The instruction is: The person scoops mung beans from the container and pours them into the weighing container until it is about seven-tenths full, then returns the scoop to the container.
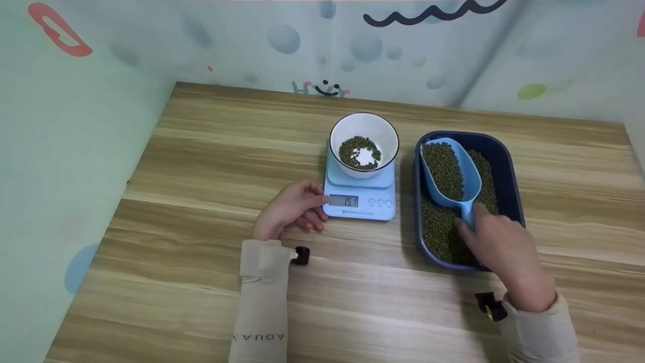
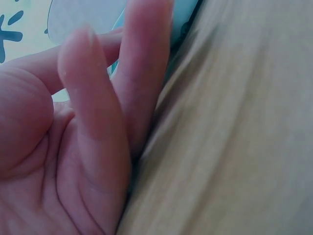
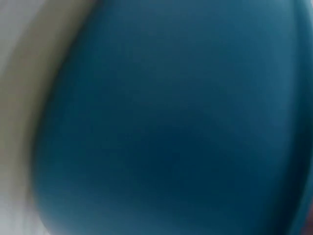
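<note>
My left hand (image 1: 297,209) is at the left edge of a light-blue kitchen scale (image 1: 370,214). Its thumb lies by the display, which reads 15.1, and the other fingers are along the side; the left wrist view shows those fingers (image 2: 98,127) close over the table. A white bowl (image 1: 390,141) with a dark rim stands on the scale, some green mung beans (image 1: 347,151) in its bottom. My right hand (image 1: 501,242) grips the handle of a blue scoop (image 1: 471,174), heaped with mung beans along its left side. The scoop is over a dark-blue tub (image 1: 511,171) of mung beans.
All of this is on a wood-grain table (image 1: 211,166). A pale printed wall (image 1: 242,45) rises behind the table, and another stands on the left. The tub's dark-blue wall (image 3: 166,117) fills most of the right wrist view, blurred.
</note>
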Demonstrator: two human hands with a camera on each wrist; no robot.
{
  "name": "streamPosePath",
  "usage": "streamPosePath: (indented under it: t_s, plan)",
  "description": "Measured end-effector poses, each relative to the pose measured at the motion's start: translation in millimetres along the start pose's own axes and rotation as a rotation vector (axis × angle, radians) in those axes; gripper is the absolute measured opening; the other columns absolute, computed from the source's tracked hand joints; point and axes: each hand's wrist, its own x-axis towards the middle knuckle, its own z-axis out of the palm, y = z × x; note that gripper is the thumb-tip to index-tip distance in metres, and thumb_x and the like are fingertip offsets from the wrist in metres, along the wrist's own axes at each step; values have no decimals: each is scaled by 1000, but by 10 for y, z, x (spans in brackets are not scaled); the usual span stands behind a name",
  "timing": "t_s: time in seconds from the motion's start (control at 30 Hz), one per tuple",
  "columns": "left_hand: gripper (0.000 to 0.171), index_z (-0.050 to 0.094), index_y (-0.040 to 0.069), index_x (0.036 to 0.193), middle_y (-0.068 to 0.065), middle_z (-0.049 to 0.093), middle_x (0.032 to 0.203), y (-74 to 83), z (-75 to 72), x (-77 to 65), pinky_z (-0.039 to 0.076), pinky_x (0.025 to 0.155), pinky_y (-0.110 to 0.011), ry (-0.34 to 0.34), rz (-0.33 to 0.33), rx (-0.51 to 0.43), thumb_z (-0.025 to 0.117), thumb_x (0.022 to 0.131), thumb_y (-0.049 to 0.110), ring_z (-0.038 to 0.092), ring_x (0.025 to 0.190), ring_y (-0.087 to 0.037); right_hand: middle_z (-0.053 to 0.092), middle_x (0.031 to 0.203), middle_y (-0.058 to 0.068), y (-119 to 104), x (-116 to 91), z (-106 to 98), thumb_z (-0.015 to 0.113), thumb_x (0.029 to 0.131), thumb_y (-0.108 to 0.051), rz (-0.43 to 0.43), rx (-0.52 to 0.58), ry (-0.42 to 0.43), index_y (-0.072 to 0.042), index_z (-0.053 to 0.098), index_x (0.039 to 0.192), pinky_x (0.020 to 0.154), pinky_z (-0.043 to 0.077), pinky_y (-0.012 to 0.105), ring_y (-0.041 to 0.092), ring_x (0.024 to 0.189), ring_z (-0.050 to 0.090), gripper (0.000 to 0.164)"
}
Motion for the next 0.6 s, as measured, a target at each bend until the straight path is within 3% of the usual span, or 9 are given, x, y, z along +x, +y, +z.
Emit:
streamPosePath:
  t_s: [0.33,0.6]
  plan:
    - [27,48,6,109,-17,66,80,-1,15,9,50,43,-27,2,-2,-26,60,89,21,66,58,-24,36,52,5,20,49,194,48,90,-24,22,35,199,-3,39,75,34,26,32,23,42,39,27]
    - [26,47,6,108,-17,65,79,18,-1,-30,50,44,-26,0,11,-27,59,90,21,66,58,-23,37,53,7,4,66,199,50,89,-24,24,41,201,-3,39,75,35,27,34,24,43,39,27]
